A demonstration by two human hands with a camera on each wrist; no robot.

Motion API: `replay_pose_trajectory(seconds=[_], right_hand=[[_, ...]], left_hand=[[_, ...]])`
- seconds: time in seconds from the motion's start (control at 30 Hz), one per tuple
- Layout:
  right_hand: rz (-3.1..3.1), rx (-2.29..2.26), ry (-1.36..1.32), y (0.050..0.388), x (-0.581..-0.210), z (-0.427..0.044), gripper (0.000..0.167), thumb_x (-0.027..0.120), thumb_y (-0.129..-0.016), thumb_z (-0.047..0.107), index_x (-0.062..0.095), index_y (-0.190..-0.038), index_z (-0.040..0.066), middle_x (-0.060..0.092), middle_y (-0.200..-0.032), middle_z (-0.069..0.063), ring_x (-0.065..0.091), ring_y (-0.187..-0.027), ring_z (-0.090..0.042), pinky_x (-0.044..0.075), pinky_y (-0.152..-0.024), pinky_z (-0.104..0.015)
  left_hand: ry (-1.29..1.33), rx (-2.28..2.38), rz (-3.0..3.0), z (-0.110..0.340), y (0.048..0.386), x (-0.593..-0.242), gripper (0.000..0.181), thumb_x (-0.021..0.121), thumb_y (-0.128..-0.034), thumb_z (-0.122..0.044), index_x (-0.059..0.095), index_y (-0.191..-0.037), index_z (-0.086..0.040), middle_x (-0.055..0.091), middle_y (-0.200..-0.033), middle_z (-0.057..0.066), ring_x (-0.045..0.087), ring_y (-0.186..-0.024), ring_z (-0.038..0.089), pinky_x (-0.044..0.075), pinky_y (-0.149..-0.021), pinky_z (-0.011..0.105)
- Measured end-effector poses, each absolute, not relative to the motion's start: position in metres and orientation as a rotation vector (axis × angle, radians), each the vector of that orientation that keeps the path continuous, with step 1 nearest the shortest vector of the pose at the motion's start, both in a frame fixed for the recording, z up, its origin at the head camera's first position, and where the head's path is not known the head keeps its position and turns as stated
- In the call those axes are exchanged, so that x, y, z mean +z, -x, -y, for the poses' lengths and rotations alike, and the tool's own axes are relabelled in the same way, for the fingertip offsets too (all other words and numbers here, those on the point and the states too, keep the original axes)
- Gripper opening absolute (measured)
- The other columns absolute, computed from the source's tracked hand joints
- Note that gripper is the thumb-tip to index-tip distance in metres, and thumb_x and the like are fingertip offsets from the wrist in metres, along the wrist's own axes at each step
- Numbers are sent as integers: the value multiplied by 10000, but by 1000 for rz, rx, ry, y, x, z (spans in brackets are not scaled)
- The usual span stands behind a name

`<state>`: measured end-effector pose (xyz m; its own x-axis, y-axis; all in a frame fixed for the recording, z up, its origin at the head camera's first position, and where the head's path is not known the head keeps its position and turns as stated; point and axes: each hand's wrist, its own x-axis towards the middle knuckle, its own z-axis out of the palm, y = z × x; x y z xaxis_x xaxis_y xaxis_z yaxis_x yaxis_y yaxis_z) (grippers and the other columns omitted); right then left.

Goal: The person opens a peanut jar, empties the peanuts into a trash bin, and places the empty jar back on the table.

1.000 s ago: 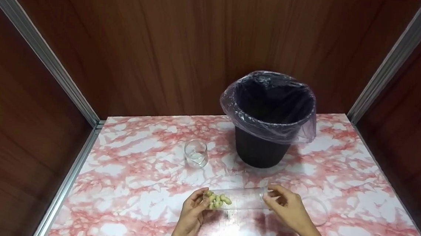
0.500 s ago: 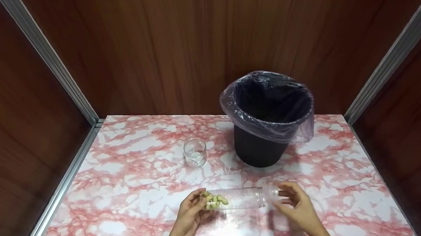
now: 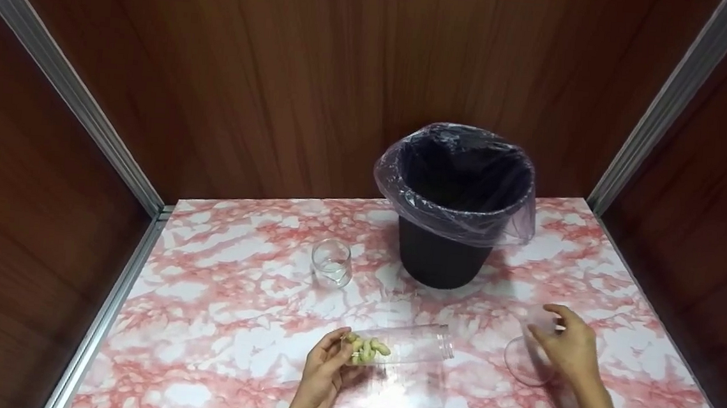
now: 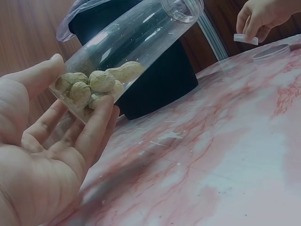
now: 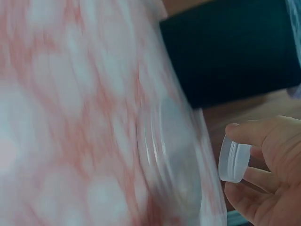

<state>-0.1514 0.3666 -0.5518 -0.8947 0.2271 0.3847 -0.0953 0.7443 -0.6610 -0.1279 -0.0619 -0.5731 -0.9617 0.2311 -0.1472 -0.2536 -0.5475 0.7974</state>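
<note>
My left hand (image 3: 324, 374) grips the base of a clear plastic jar (image 3: 414, 344), which lies almost level above the table with its uncovered mouth toward the right. Several peanuts in their shells (image 4: 96, 85) are gathered at the held end, seen through the wall in the left wrist view. Off to the right, my right hand (image 3: 570, 346) pinches a translucent lid (image 5: 234, 159) between thumb and fingers, apart from the jar. Just below that hand, a round clear dish (image 3: 528, 363) rests on the table; it also shows in the right wrist view.
A black bin (image 3: 443, 257) lined with a purple plastic bag (image 3: 397, 174) stands at the back, right of centre. Left of it is a clear drinking glass (image 3: 331, 266). Brown wooden panels (image 3: 269, 82) enclose the pink marbled table (image 3: 223, 290) on three sides.
The lid has come off the jar's mouth and moved to the right in my right hand, over near the round dish. My left hand and the jar have barely shifted.
</note>
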Motion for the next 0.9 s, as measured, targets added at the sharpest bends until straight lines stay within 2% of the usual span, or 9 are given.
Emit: replay_pose_trajectory(seconds=[0.13, 0.27, 0.33, 0.5, 0.73, 0.9], right_hand=[[2536, 925, 111, 155, -557, -381, 436, 836, -737, 66, 656, -1117, -46, 633, -1047, -328, 640, -838, -479, 540, -674, -575], [2582, 869, 101, 157, -565, -390, 446, 849, -725, 86, 665, -1111, -43, 652, -951, -293, 627, -778, -402, 516, -640, -518], [2602, 859, 95, 157, -569, -393, 452, 853, -719, 93, 667, -1108, -43, 656, -944, -281, 621, -794, -395, 504, -663, -524], [2634, 881, 91, 156, -574, -395, 469, 855, -714, 103, 661, -1116, -42, 642, -1008, -307, 613, -880, -453, 489, -738, -592], [2647, 886, 82, 156, -574, -395, 467, 851, -717, 82, 656, -1121, -45, 629, -1036, -319, 617, -843, -431, 494, -728, -586], [2633, 874, 56, 155, -574, -397, 456, 845, -712, 63, 655, -1111, -49, 626, -1054, -315, 621, -839, -427, 501, -715, -574]], left_hand=[[51, 2527, -1326, 62, 128, -574, 573, 630, -953, -111, 334, -1404, 81, 548, -1200, 131, 639, -1003, 250, 539, -880, 430], [64, 2515, -1333, 62, 127, -575, 569, 625, -958, -117, 334, -1405, 78, 532, -1209, 132, 630, -1018, 253, 511, -911, 478], [83, 2515, -1338, 63, 127, -577, 558, 623, -958, -111, 341, -1401, 77, 531, -1208, 136, 630, -1011, 254, 517, -900, 481], [130, 2530, -1338, 64, 127, -579, 556, 639, -943, -92, 357, -1391, 78, 540, -1201, 145, 636, -993, 253, 554, -845, 446], [124, 2522, -1330, 63, 130, -581, 587, 640, -940, -86, 326, -1405, 90, 531, -1214, 142, 634, -1003, 257, 547, -854, 459], [109, 2527, -1338, 63, 132, -579, 557, 640, -940, -86, 359, -1392, 79, 540, -1200, 143, 631, -1008, 265, 548, -855, 460]])
